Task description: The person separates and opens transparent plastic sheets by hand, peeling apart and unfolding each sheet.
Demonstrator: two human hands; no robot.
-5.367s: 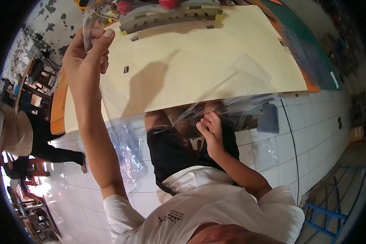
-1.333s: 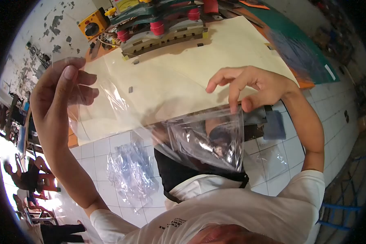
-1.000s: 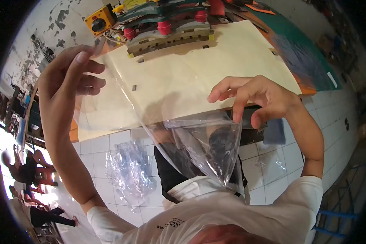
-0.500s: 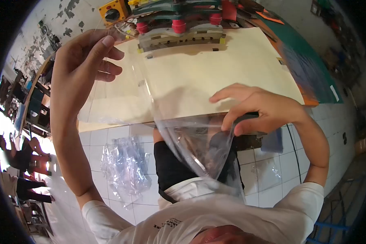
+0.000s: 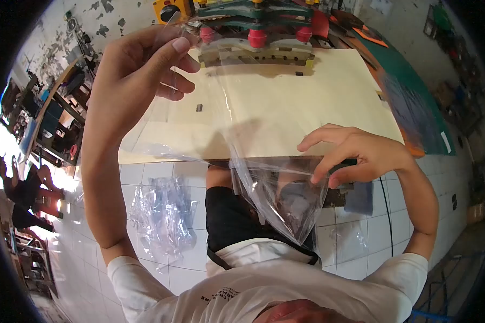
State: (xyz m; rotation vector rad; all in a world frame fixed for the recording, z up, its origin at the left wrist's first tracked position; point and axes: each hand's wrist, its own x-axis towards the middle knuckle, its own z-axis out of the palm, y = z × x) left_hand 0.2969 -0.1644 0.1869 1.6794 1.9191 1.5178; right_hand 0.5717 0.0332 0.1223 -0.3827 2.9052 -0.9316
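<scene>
A clear plastic sheet (image 5: 267, 194) hangs in loose folds over the near edge of the worktable and above my lap. Raised at the table's left side, my left hand (image 5: 145, 78) pinches its upper part between thumb and forefinger, other fingers curled. On the right, my right hand (image 5: 364, 156) has its thumb and a bent fingertip closed at the sheet's right edge, forefinger stretched out to the left. Transparency makes the sheet's full outline hard to follow across the cream board (image 5: 307, 107) below.
A green press-like machine (image 5: 237, 21) with red knobs stands at the back, beside a yellow box with a black knob (image 5: 170, 12). A green mat (image 5: 415, 91) covers the right side. Crumpled plastic (image 5: 164, 215) lies on the tiled floor. People are far left.
My left hand has moved right, towards the machine, with the plastic. The sheet's lower folds have shifted right. My right hand keeps nearly the same pose; the whole view has shifted slightly.
</scene>
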